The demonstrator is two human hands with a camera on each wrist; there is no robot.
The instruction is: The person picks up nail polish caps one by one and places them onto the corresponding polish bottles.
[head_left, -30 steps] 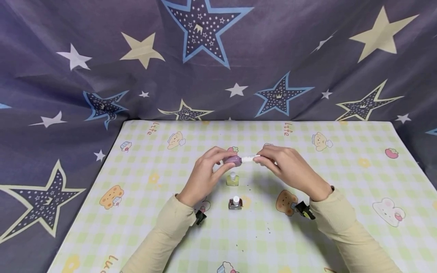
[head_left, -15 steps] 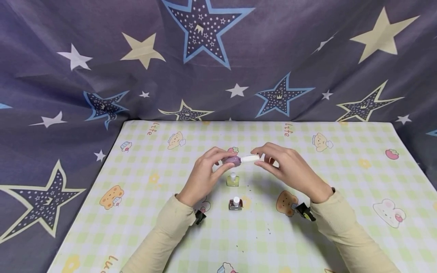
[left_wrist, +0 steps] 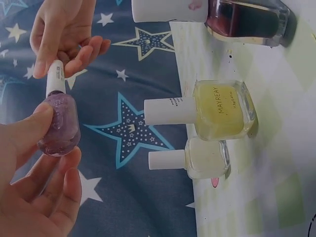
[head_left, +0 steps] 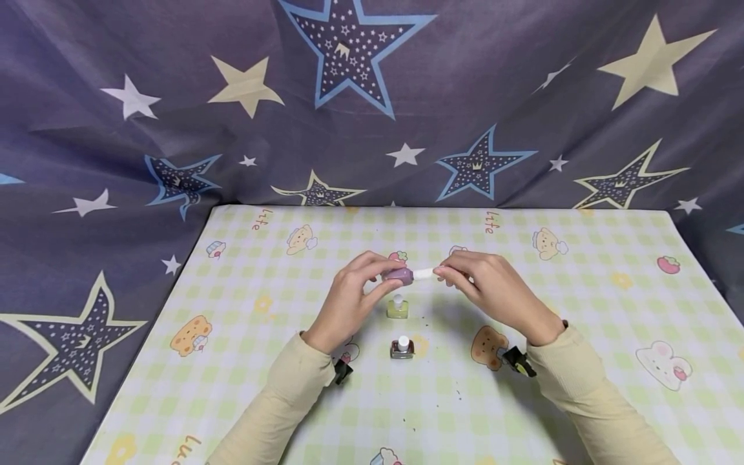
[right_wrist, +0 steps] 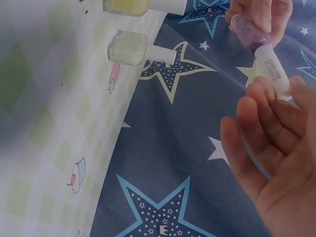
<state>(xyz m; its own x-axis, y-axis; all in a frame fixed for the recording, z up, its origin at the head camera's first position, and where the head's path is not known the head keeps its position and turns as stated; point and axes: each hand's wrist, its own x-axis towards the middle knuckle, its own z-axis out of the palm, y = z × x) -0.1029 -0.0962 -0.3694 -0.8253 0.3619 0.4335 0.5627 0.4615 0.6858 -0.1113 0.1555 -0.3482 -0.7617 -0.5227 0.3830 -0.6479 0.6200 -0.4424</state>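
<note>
Held sideways in the air over the table is a bottle of purple nail polish [left_wrist: 64,123]. My left hand [head_left: 347,294] grips its glass body between thumb and fingers. From the other side, the thumb and fingertips of my right hand [head_left: 496,284] pinch the end of its long white cap [right_wrist: 272,71]. The cap sits on the bottle's neck. Below the hands, a yellow nail polish bottle [head_left: 398,309] and a dark red one [head_left: 402,349] stand upright, both capped. A pale, whitish nail polish bottle [left_wrist: 205,158] stands beyond the yellow one in the left wrist view.
A checked cloth with cartoon prints covers the table [head_left: 279,381]. Small dark specks lie around the bottles. Behind the table's far edge hangs a dark curtain [head_left: 192,116] with stars. Each wrist wears a small black device.
Half a second ago my right thumb and fingers were spread off the white cap; now they pinch its end again. My left hand keeps its grip on the bottle.
</note>
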